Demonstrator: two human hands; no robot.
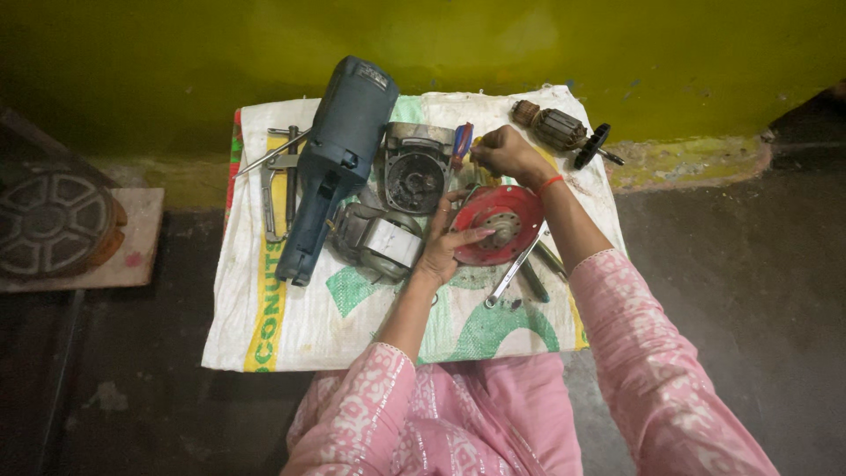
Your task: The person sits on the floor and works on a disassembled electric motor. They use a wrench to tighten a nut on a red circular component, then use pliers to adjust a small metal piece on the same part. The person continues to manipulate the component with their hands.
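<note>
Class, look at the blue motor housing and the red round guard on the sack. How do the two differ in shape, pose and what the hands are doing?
The blue motor housing is long and bulky; the red guard is a flat disc. The housing lies untouched at a slant, while the left hand rests on the guard and the right hand is just above it. Both lie on the white sack.

We see a red disc (pixel 495 225), glossy painted metal, lying on a woven plastic sack (pixel 291 326), coarse and matt. Left of the disc, the blue tool housing (pixel 339 154) looks matt plastic; just right, a bare shiny metal wrench (pixel 514 271).
</note>
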